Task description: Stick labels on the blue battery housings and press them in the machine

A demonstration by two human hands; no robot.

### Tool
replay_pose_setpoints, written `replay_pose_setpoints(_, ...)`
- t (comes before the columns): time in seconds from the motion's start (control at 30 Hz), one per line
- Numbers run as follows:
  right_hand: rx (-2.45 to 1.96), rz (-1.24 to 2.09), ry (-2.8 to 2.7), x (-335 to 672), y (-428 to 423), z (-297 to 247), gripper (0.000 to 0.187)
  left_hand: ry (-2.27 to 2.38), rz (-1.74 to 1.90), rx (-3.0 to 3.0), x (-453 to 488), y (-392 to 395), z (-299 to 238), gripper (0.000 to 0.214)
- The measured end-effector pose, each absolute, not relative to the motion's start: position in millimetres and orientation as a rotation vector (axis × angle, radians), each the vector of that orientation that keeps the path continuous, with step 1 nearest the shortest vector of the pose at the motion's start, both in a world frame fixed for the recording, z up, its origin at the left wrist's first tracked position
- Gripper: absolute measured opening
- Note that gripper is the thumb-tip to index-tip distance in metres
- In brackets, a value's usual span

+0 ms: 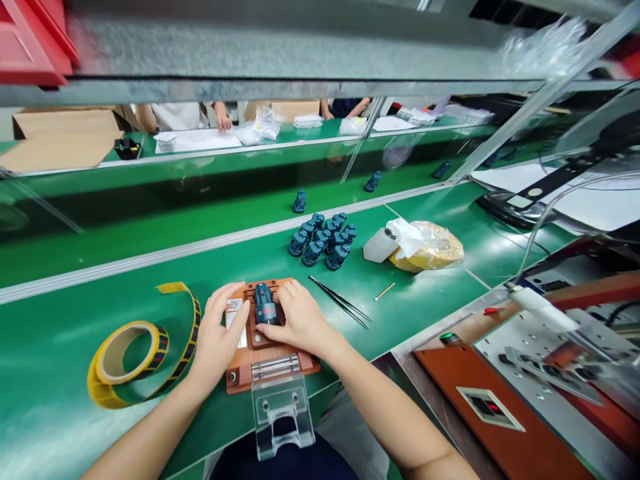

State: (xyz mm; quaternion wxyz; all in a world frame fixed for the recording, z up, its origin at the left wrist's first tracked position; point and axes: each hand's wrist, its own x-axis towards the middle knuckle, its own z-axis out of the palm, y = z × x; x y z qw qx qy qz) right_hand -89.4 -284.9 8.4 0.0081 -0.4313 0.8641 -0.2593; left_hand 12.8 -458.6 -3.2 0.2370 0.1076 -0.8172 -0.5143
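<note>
A brown fixture block [270, 363] lies on the green bench [60, 333] in front of me, with a clear plastic flap [283, 413] hinged at its near edge. A small dark blue part [265, 305] sits in the fixture's recess. My left hand [217, 337] rests on the fixture's left side, fingers curled beside a white label [234, 308]. My right hand [299, 317] lies on the right side, its fingers pressed against the blue part.
A roll of yellow label tape [127, 360] trails at the left. Several blue parts [323, 240] cluster behind, with black tweezers [340, 301], a stick [385, 291] and a yellow bag [425, 247]. A machine with an orange plate [500, 407] stands right. Other people's arms [220, 117] show across the conveyor.
</note>
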Motion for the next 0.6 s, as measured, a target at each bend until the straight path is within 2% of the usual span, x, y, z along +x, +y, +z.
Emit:
replay_pose_setpoints(0.1,-1.454,-1.117,2.666,-82.8,-273.7,27.6,0.047,-2.028,-2.138,0.3,-21.8,-454.0,19.5,0.049)
replay_pose_setpoints(0.17,-1.437,-1.322,2.617,-77.5,-260.9,39.8,0.049,-1.842,-2.399,0.218,-33.5,-446.0,33.9,0.048)
replay_pose_setpoints(0.33,-1.018,-1.73,2.346,-65.5,-235.1,47.6,0.046,-1.602,-2.481,0.139,-40.9,-421.0,57.0,0.036)
replay_pose_setpoints(0.6,-0.701,-2.01,2.08,-57.7,-231.3,47.9,0.03,-1.573,-2.541,-0.038,-43.3,-397.9,60.6,0.031)
